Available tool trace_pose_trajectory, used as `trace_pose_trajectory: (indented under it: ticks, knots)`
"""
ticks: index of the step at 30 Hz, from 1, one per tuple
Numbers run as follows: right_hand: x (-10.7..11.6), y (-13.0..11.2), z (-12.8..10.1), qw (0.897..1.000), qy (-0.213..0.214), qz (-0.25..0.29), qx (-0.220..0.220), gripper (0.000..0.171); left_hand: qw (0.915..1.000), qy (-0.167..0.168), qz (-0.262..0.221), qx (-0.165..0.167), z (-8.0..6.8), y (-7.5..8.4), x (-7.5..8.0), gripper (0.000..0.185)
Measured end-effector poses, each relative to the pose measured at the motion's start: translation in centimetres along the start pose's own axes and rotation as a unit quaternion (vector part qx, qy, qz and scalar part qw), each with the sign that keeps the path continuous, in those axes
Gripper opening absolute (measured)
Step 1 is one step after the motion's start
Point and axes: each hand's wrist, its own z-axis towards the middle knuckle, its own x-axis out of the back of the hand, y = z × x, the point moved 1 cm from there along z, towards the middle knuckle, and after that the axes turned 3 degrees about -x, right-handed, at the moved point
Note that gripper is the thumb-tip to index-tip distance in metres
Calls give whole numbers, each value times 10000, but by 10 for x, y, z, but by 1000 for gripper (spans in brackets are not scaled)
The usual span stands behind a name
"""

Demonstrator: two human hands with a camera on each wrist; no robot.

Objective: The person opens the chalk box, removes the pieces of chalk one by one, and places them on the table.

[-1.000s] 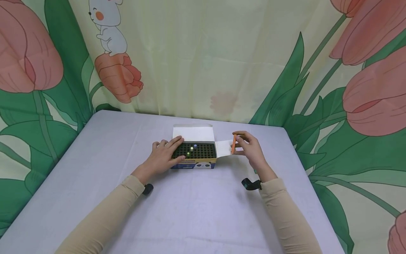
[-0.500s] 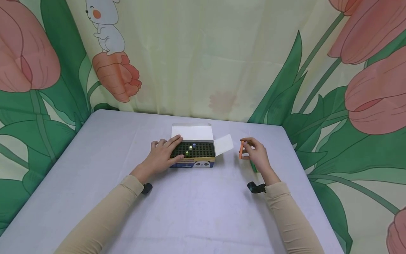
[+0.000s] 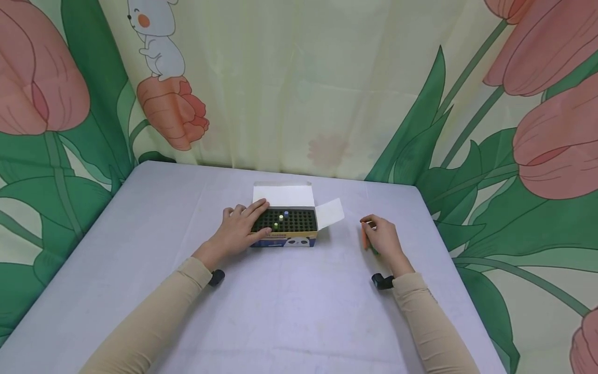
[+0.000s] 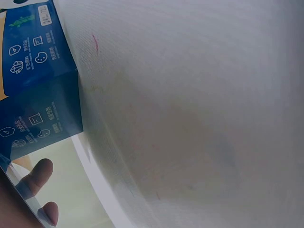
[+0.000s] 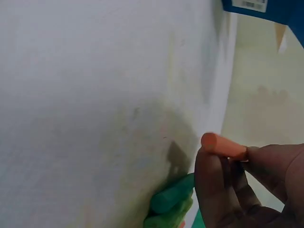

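Pinching an orange stick (image 5: 223,145) between thumb and fingertips, our right hand (image 3: 380,238) sits low over the counter (image 3: 289,311), well to the right of the open box (image 3: 285,228) — two green sticks (image 5: 171,199) lie on the cloth just beneath it. Our left hand (image 3: 240,231) rests flat on the box's left end, fingers straight, gripping nothing.

From my head view, my right hand (image 3: 382,238) covers nearly all of the orange stick (image 3: 364,240) it holds; the green sticks (image 3: 375,251) beneath it are mostly hidden too; the small pieces standing in the box (image 3: 286,223) are too tiny to identify; my left wrist view cuts off the box and all but two fingertips (image 4: 40,173).
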Motion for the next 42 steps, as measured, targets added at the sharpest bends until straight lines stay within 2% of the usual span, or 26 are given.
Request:
trace_pose_trajectory:
  ticks: [6,10,14,19,26,32,42]
  knots:
    - [-5,3,-2,9966,158,-772,219,26,10000,19,36,17,1,-2,-1,82]
    - [-7,4,-3,9939,210,-1036,304,24,10000,35,2,15,1,-3,-4,82]
    - [-7,5,-3,9930,230,-1141,193,23,10000,18,-18,38,1,-3,-5,82]
    - [-6,9,-4,9931,124,-1162,-15,22,10000,-33,-10,67,1,-3,-6,82]
    - [-4,10,-4,9946,82,-1031,95,20,9999,-5,-120,78,1,-1,-2,81]
    - [-4,7,-2,9953,22,-970,5,21,9999,5,-110,50,0,-1,-1,81]
    - [3,-10,10,9966,274,-753,179,22,9999,2,-127,26,0,-2,-2,81]
